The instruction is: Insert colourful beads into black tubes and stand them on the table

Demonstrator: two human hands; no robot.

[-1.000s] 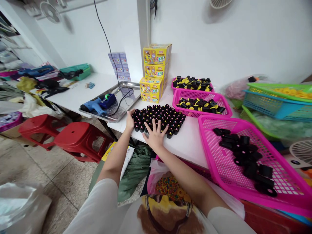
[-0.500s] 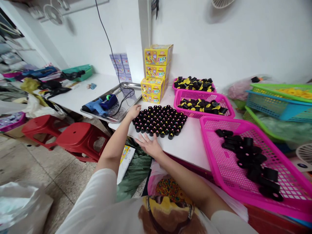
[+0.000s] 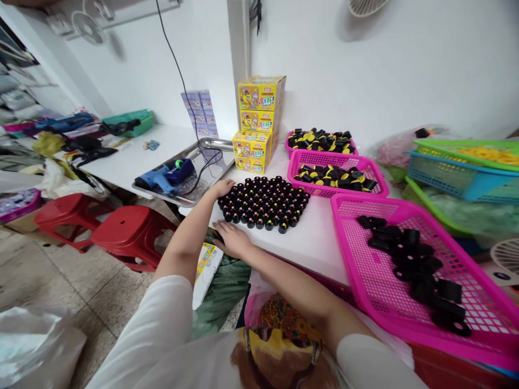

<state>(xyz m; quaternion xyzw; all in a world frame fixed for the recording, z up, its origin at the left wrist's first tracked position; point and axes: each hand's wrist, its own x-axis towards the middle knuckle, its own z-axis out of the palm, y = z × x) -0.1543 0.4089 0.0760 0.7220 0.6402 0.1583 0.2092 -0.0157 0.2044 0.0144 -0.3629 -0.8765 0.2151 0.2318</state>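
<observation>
A tightly packed cluster of small black cups (image 3: 263,202), many with pink or yellow dots on top, stands on the white table (image 3: 316,243). At the cluster's left back corner, my left hand (image 3: 224,187) lies with its fingers stretched along the outer cups; I see nothing held in it. My right hand (image 3: 232,237) is open at the table's front edge, just in front of the cluster's left front corner, fingers pointing left. A small gap separates its fingers from the front row of cups.
Yellow boxes (image 3: 252,151) are stacked behind the cups. A metal tray (image 3: 190,202) with a blue glue gun (image 3: 158,178) stands left. Pink baskets (image 3: 343,208) of black pieces line the right side. Red stools (image 3: 121,229) stand below left. Beads (image 3: 284,317) lie near my lap.
My right hand has slid left along the table's front edge, from the middle of the front row to its left end. My left hand stays at the cluster's left back corner.
</observation>
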